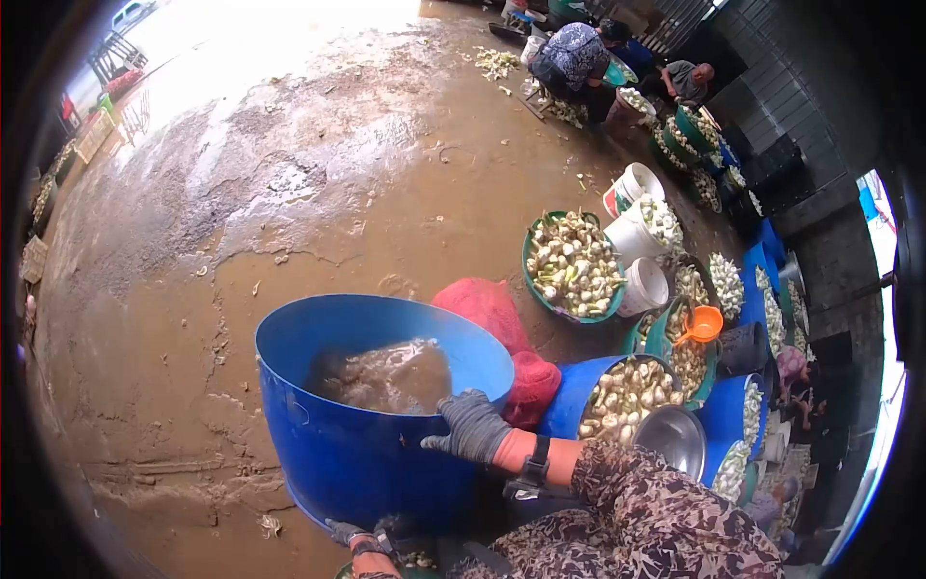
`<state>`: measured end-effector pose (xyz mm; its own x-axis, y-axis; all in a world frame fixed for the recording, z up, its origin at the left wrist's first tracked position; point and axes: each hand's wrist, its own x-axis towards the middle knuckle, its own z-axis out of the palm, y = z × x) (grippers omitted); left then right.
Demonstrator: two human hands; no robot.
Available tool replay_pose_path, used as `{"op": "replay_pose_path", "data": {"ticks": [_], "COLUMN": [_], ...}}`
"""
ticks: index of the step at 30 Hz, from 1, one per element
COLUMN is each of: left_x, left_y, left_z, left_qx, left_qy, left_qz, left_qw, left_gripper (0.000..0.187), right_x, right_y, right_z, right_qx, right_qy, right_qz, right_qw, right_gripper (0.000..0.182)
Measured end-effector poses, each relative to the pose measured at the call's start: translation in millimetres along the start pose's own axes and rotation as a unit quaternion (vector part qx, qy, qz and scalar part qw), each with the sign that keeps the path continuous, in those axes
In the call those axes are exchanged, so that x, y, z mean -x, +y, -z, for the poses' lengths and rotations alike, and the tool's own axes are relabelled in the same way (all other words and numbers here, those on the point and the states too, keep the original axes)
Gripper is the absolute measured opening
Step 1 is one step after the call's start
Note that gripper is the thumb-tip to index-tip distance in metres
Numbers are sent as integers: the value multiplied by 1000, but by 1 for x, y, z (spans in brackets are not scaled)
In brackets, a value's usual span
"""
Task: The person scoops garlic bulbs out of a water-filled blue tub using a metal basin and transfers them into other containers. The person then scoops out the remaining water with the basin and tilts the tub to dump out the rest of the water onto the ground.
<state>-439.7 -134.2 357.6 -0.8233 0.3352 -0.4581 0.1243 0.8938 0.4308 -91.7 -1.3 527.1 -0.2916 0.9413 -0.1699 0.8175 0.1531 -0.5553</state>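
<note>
A large blue tub (367, 473) stands tilted on the wet ground, with murky, foaming brown water (386, 376) inside. My right hand (468, 426), in a grey glove, is closed over the tub's near right rim, thumb on the outer wall. Low down, my gloved left hand (355, 537) holds the tub's bottom edge, its fingers only partly visible. A red mesh sack (487, 314) lies right behind the tub. Beside it, a blue container (574, 391) lies on its side with garlic bulbs (629, 391) at its mouth.
A green basket of garlic (574, 265) stands near white buckets (641, 227). An orange scoop (705, 323) and a metal bowl (672, 439) are at the right. People (574, 58) sit or bend among baskets at the back. Muddy, wet floor (318, 203) stretches left.
</note>
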Motion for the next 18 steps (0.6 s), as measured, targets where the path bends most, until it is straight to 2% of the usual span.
{"op": "replay_pose_path", "data": {"ticks": [2, 5, 6, 8, 10, 12, 14, 16, 18], "left_x": [-9, -21, -23, -28, -34, -43, -52, -58, -62], "left_y": [-2, -2, 1, 0, 5, 7, 6, 4, 5], "left_z": [7, 2, 2, -6, -17, -30, -37, -44, -54], "left_qx": [-9, -11, -15, -12, -10, -9, -10, -17, -16], "left_qy": [3, 12, 16, 26, 32, 35, 40, 45, 44], "left_qz": [-8, 2, 8, 28, 40, 49, 63, 74, 79], "left_qw": [1000, 1000, 1000, 999, 999, 998, 997, 996, 996], "left_gripper": [35, 35, 35, 35, 35, 35, 35, 35, 35], "right_x": [8, 2, 3, -7, -17, -39, -66, -70, -64], "right_y": [4, 34, 34, 48, 79, 132, 217, 321, 378], "right_z": [-19, -41, -41, -31, -37, -39, -73, -145, -220], "right_qx": [-13, -96, -131, -233, -291, -448, -435, -163, -32], "right_qy": [-47, 44, -40, -141, -142, 2, 128, 105, -19], "right_qz": [14, 102, 74, 79, 102, -38, -238, -351, -500], "right_qw": [999, 989, 988, 959, 941, 893, 859, 916, 865], "right_gripper": [43, 33, 34, 35, 36, 38, 46, 73, 100]}}
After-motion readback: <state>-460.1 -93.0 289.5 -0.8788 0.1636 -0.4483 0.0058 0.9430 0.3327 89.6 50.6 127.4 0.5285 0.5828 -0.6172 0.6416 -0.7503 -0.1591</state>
